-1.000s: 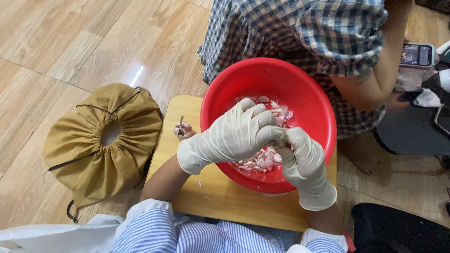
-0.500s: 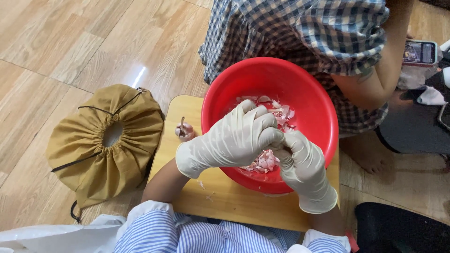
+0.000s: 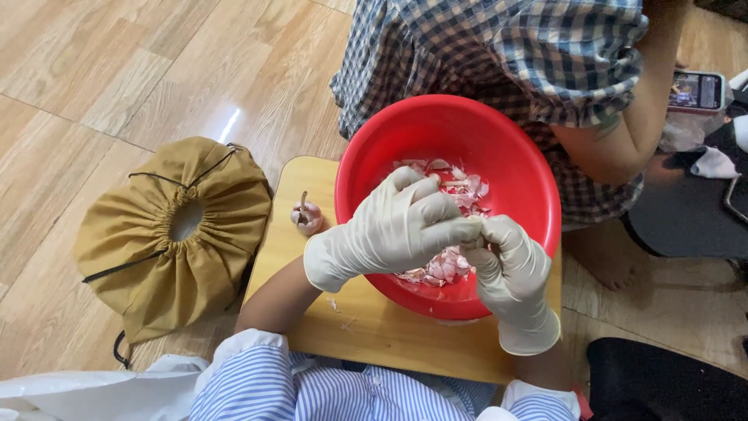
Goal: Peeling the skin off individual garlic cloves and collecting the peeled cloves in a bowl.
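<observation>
While both gloved hands meet over the red bowl (image 3: 448, 148), something small is pinched between them, most likely a garlic clove, though the fingers hide it almost wholly. From where I stand, the left hand (image 3: 397, 230) curls its fingers and thumb narrowly toward the right hand (image 3: 510, 269), whose fingertips close tight against them just above the bowl's near wall. Pale pink and white skins (image 3: 456, 191) lie heaped in the bottom of the bowl, right under the hands. A whole garlic bulb (image 3: 306, 216) sits on the wooden board (image 3: 374, 327), just left of the bowl and apart from it. A tan drawstring bag (image 3: 175, 234) rests on the floor beside the board. Across the bowl sits another person in a checked shirt (image 3: 499, 54), with a phone (image 3: 696, 90) off to one side.

To peel well here, I judge the hands should stay directly over the bowl so loose skin drops onto the heap and not onto the board, where a few scraps lie already. Gloves dull the touch, so a firm pinch at the clove's tip with one hand, and a steady hold with the other, seems wise. Pulling the skin away in strips rather than squeezing should keep the clove from slipping out.
</observation>
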